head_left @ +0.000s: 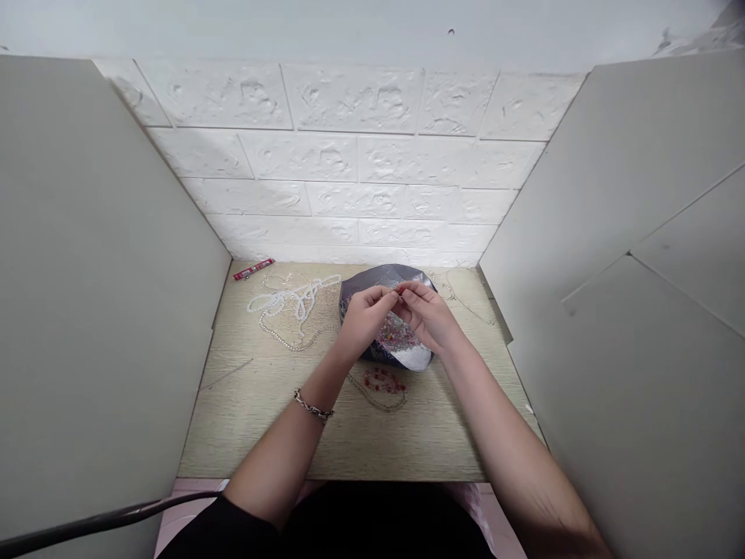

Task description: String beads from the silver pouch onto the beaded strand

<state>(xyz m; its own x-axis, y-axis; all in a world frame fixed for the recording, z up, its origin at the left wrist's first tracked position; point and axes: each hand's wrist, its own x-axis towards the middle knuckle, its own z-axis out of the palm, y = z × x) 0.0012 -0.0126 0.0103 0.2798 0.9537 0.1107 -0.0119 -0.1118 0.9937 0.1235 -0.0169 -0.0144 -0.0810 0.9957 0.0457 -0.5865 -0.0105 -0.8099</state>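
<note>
My left hand [366, 314] and my right hand [427, 310] meet with pinched fingertips over a dark bag [358, 283] with a silvery inside. A tiny red bead [400, 293] shows between the fingertips, held by my right hand. Whatever my left fingertips pinch is too small to make out. Inside the bag lie many small loose beads [396, 332], clear, pink and red. Just in front of the bag, a string of red and pink beads [384, 380] rests on the table, with a pale bead strand [378, 404] curving around it.
White bead strands [291, 299] lie looped left of the bag, beside a silvery bead chain [285, 341]. A red packet [254, 269] sits at the back left corner of the wooden table [407, 450]. Grey panels [105, 272] and a white brick-patterned wall [326, 155] enclose the table.
</note>
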